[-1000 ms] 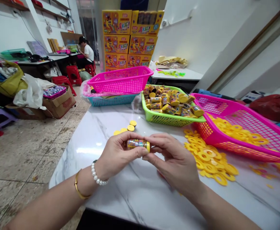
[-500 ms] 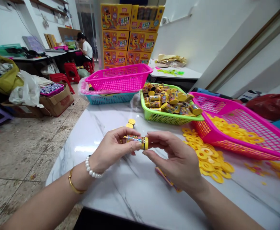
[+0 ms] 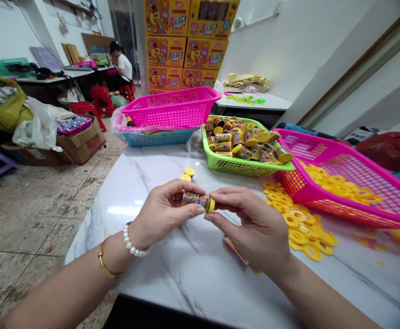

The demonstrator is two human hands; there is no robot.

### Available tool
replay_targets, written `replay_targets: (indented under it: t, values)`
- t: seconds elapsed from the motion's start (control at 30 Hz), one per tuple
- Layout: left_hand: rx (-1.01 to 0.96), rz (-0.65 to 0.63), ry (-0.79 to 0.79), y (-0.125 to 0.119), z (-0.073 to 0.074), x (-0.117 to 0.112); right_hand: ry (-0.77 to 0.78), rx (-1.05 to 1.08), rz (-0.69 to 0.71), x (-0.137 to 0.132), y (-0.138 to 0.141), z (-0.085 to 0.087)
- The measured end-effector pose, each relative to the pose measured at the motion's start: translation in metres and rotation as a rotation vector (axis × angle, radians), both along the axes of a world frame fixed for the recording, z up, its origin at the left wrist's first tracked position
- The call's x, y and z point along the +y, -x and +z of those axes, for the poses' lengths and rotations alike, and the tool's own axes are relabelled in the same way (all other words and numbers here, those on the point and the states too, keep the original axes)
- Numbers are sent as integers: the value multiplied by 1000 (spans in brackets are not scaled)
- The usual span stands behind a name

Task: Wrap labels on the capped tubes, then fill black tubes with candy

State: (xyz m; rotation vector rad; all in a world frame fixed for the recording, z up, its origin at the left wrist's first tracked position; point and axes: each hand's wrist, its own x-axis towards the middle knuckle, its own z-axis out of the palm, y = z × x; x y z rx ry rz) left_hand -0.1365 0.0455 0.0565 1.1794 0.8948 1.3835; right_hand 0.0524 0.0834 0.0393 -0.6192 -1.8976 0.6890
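Compared with half a second earlier, the printed tube (image 3: 195,199) slants more, its yellow cap (image 3: 211,205) lower. We see it above the tabletop (image 3: 165,269), gripped between the thumb and fingers of our left hand (image 3: 165,208); our right hand (image 3: 254,228) is half-curled, fingertips at the cap, though we cannot tell how firmly they press. Leftward, we have room up to the table's slanting edge; rightward, yellow rings (image 3: 302,228) and a pink basket (image 3: 340,208) crowd the right hand. Beyond, a green basket (image 3: 248,169) holds many similar tubes. The surface is white, grey-veined and glossy; behind, we note stacked yellow boxes (image 3: 186,55) and a seated person (image 3: 125,67).
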Motion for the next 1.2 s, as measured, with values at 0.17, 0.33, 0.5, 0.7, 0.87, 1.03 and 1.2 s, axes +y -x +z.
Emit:
replay_targets:
  t: [0.17,0.33,0.5,0.7,0.87,1.03,1.2]
  values:
    - [144,56,-206,2,-2,0,290,121,11,-5,2,9]
    - [292,13,-301,8,1,0,923,146,89,-1,5,20]
    - [325,-36,-250,9,2,0,1142,256,241,3,10,16]
    - [85,-9,-22,5,0,0,761,232,151,0,9,8]
    - [239,66,84,7,2,2,552,175,115,0,9,2]
    - [292,32,207,7,4,4,-164,-27,-26,-1,6,0]
    - [234,-22,291,7,5,4,-361,-115,-8,0,2,0]
